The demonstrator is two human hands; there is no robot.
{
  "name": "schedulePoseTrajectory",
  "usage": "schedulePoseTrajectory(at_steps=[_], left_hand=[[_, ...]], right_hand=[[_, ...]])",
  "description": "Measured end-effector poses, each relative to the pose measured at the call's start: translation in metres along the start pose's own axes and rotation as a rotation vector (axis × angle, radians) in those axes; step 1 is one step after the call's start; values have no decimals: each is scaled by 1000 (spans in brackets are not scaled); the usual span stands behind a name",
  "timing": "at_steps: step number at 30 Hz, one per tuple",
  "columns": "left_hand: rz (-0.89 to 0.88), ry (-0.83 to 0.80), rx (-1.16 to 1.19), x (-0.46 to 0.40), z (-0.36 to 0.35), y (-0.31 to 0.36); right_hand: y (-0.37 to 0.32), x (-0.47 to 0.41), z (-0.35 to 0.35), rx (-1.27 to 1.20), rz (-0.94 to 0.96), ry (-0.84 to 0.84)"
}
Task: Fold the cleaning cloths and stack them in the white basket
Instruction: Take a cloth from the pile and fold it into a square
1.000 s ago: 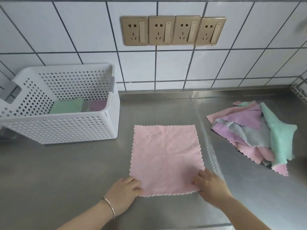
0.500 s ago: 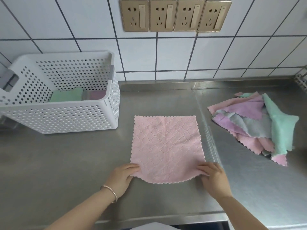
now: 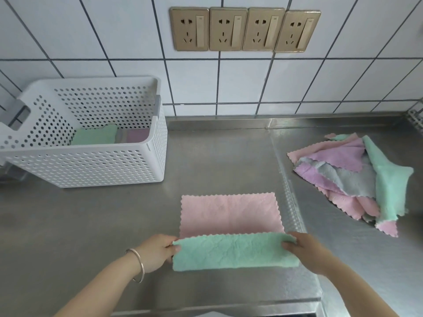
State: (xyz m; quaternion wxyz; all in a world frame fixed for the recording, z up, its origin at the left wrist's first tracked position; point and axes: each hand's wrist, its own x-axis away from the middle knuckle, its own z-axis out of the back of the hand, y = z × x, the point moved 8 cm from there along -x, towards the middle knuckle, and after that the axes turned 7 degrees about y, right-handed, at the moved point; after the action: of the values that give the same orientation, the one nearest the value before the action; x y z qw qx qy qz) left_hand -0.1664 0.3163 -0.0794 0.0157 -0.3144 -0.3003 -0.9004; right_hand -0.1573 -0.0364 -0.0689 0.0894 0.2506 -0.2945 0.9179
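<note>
Two hands pinch one cleaning cloth mid-fold on the steel table (image 3: 96,225).

White basket (image 3: 91,165) stands at the table's left rear against the tiled wall, holding folded cloths (image 3: 96,136) in green and purple. Loose pile of cloths (image 3: 357,172), pink, purple, grey and green, lies well apart at the right. The cleaning cloth (image 3: 231,213), pink face up, lies at front centre; its near edge is turned over, showing the green underside. Left hand (image 3: 158,251) has its grip closed on the cloth's left near corner, right hand (image 3: 304,249) closed on the right near corner. A bracelet (image 3: 137,265) circles the left wrist.
</note>
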Motion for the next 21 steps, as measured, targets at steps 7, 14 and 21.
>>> schedulePoseTrajectory(at_steps=[7, 14, 21], left_hand=[[184, -69, 292, -9, -14, -14], [207, 157, 313, -49, 8, 0], [210, 307, -30, -66, 24, 17]], right_hand=[[-1, -10, -14, 24, -72, -206], [-21, -39, 5, 37, -63, 46], [-27, -54, 11, 43, -78, 132]])
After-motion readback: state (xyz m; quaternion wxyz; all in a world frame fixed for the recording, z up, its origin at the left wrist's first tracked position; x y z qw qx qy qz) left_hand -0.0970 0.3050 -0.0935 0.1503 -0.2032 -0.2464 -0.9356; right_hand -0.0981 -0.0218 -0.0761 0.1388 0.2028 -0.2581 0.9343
